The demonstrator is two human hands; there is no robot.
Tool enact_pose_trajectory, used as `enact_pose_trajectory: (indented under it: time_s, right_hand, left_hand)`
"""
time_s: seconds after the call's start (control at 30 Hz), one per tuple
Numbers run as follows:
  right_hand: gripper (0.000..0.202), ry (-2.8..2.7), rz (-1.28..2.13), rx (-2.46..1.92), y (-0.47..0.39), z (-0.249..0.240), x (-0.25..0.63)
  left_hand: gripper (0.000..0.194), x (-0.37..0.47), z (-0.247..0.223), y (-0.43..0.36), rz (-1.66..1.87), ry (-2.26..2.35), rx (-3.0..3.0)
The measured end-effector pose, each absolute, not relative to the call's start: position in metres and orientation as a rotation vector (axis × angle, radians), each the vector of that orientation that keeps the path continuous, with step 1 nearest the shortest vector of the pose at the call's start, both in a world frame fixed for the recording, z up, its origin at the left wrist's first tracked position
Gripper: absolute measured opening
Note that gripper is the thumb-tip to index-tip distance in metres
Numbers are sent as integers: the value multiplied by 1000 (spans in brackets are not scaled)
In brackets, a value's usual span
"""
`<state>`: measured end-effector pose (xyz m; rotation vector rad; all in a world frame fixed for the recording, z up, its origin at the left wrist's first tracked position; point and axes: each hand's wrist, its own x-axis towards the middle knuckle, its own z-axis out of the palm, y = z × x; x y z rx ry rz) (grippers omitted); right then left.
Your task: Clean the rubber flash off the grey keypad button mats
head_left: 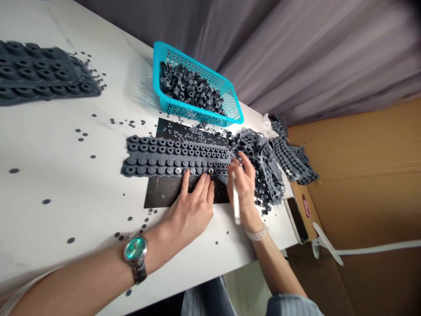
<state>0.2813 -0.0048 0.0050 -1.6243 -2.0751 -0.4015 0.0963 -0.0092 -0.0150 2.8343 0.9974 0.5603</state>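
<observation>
A dark grey moulded rubber sheet (158, 157) with rows of round, holed bushings lies across a black mat (164, 193). My left hand (194, 204) rests on the mat with fingers stretched out, its fingertips touching the sheet's near edge. In my right hand (242, 180), closed at the sheet's right end, is a slim white pen-like tool (236, 202); its tip is hidden by the fingers. Beside that hand sits a pile of torn rubber webbing and loose pieces (263, 162). A few bushings along the near row look white or shiny.
A turquoise basket (197, 115) of loose rubber bushings stands behind the mat. More moulded sheets (36, 72) are stacked at far left, with others (292, 158) at right. Small rubber discs (46, 201) dot the white table. A phone (296, 219) lies at the right edge near cardboard (362, 166).
</observation>
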Motion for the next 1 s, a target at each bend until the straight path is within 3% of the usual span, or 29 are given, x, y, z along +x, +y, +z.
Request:
enact_pose_trajectory:
  time_s: [0.1,0.53,1.0]
  right_hand:
    - [14,-1912,-410,-1699,0,5,287]
    - [12,-2166,-181,-1499,0,6,264]
    - [18,-2392,-356,-1395,6,5,271]
  left_hand:
    - [50,96,-15,-9,560,992,2839]
    - [48,97,-16,-12,638,1029,2835]
    - [49,97,-17,-12,615,1027,2870]
